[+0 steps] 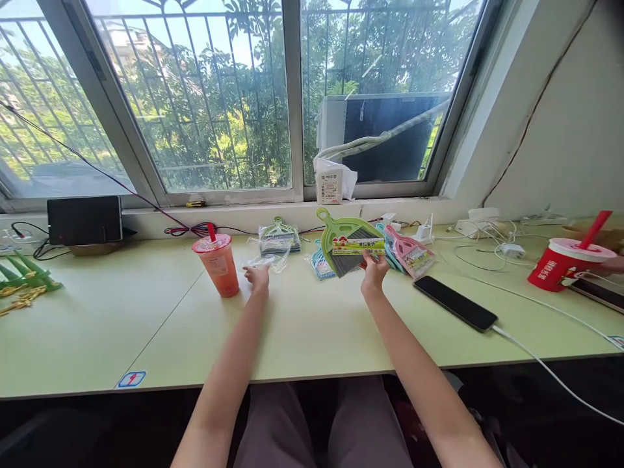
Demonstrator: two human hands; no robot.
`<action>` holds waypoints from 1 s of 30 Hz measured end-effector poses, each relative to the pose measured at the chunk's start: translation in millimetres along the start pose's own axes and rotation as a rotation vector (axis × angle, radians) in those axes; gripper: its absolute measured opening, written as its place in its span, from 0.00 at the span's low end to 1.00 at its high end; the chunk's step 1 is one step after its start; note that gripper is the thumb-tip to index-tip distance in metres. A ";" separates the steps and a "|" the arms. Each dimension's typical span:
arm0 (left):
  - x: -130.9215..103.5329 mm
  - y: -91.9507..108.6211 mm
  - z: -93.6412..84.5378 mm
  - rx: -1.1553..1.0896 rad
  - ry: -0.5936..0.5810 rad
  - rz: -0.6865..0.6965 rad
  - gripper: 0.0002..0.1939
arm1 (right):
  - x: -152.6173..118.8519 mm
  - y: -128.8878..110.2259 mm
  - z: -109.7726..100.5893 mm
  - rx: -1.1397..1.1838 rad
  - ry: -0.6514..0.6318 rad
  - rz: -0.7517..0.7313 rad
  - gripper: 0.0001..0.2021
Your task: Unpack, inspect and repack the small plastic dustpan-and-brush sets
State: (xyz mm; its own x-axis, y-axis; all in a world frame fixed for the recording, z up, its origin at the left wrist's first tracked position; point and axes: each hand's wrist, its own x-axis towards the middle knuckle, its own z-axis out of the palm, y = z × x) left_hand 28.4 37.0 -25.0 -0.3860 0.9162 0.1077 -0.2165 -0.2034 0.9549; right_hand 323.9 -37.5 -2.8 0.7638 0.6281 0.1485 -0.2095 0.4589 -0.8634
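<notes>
My right hand [374, 272] is closed on a green mini dustpan and brush set [345, 235] and holds it up above the table. Across its front runs a yellow label, with grey bristles showing below. On the left, my left hand [257, 277] has its fingers closed at a crumpled clear plastic bag [277, 261]. Behind that bag, another green dustpan set [279, 239] lies against the wall. A blue packaged set [322, 263] shows partly behind the held one. Pink dustpan sets [410, 250] in wrappers lie just right of my right hand.
Left of my left hand stands a cup of orange-red drink [219, 265]. A black phone [455, 303] on a white cable lies at right, with a red cup [560, 265] beyond. A dark tablet [85, 221], chargers and cables line the back; a small box [330, 185] sits on the sill.
</notes>
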 end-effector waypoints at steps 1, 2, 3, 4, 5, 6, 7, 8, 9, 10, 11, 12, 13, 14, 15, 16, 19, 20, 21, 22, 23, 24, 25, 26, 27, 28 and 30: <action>-4.5 3.5 2.9 0.027 0.014 0.028 0.34 | -2.4 1.8 1.7 0.013 -0.042 0.011 0.25; -10.5 6.4 6.9 0.048 0.008 0.056 0.29 | -5.1 3.9 3.6 0.025 -0.089 0.020 0.25; -18.0 8.3 12.2 0.061 -0.026 0.082 0.23 | -8.2 6.1 5.6 0.034 -0.138 0.028 0.25; -26.9 8.8 18.7 0.067 -0.093 0.102 0.17 | -11.6 8.3 7.6 0.040 -0.191 0.041 0.25; -36.7 8.0 26.1 0.065 -0.186 0.107 0.14 | -15.1 10.5 9.6 0.039 -0.250 0.063 0.25; -47.1 5.9 33.9 0.061 -0.282 0.095 0.15 | -18.6 12.6 11.4 0.034 -0.310 0.092 0.25; -57.5 3.2 41.6 0.051 -0.389 0.065 0.18 | -21.7 14.5 12.9 0.027 -0.367 0.128 0.25; -67.1 0.2 48.6 -0.003 -0.521 0.011 0.22 | -24.3 16.2 14.1 0.021 -0.411 0.168 0.24; -75.4 -2.5 54.5 -0.049 -0.578 -0.042 0.27 | -26.2 17.7 14.9 0.022 -0.437 0.206 0.23; -81.8 -4.4 58.8 -0.078 -0.601 -0.060 0.29 | -27.3 19.1 15.4 0.027 -0.445 0.238 0.23; -86.2 -5.4 61.6 -0.090 -0.599 -0.064 0.30 | -27.7 20.1 15.7 0.035 -0.439 0.260 0.22; -88.5 -5.4 62.9 -0.083 -0.576 -0.053 0.29 | -27.4 20.9 15.8 0.039 -0.430 0.269 0.22; -89.0 -4.5 63.0 -0.064 -0.548 -0.028 0.27 | -26.7 21.4 15.9 0.034 -0.428 0.271 0.22; -88.0 -3.0 62.2 -0.042 -0.518 0.003 0.24 | -25.9 21.7 16.0 0.021 -0.436 0.266 0.22; -86.1 -1.0 60.8 -0.023 -0.491 0.040 0.22 | -25.0 21.7 16.2 0.001 -0.452 0.258 0.22; -83.6 1.2 58.9 -0.007 -0.458 0.084 0.20 | -24.3 21.7 16.3 -0.022 -0.473 0.250 0.21; -75.8 8.9 51.7 0.028 -0.274 0.218 0.14 | -24.8 21.6 16.4 -0.121 -0.600 0.231 0.18; -73.2 12.0 48.6 0.042 -0.189 0.251 0.13 | -26.0 21.8 16.1 -0.172 -0.669 0.225 0.18; -70.6 15.5 45.3 0.057 -0.096 0.275 0.12 | -27.8 22.1 15.6 -0.230 -0.759 0.221 0.17; -67.8 19.3 41.8 0.071 -0.003 0.289 0.12 | -30.0 22.4 14.9 -0.290 -0.868 0.220 0.17; -64.6 23.2 38.1 0.084 0.078 0.296 0.12 | -32.6 22.8 14.1 -0.349 -0.979 0.215 0.17; -61.1 27.1 34.6 0.096 0.148 0.299 0.11 | -35.5 23.0 13.4 -0.405 -1.084 0.205 0.17; -57.4 30.6 31.3 0.108 0.208 0.299 0.11 | -38.3 23.0 12.7 -0.453 -1.174 0.186 0.18; -53.6 33.6 28.3 0.117 0.250 0.301 0.11 | -40.9 22.8 12.3 -0.490 -1.232 0.151 0.19; -50.1 35.8 25.9 0.126 0.275 0.307 0.10 | -43.1 22.4 12.2 -0.515 -1.245 0.100 0.22; -47.2 37.2 24.0 0.134 0.292 0.320 0.10 | -44.6 21.7 12.4 -0.534 -1.214 0.032 0.26; -44.5 37.7 21.9 0.156 0.311 0.356 0.11 | -46.1 19.4 13.7 -0.552 -1.081 -0.126 0.31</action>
State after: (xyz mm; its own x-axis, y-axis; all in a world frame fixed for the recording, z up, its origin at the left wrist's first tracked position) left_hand 57.0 -3.9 12.2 -0.6656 0.6481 0.3700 0.1055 -0.4091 0.9064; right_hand 276.3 -48.9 -19.8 -0.1964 0.9186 0.3429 0.3181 0.3905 -0.8639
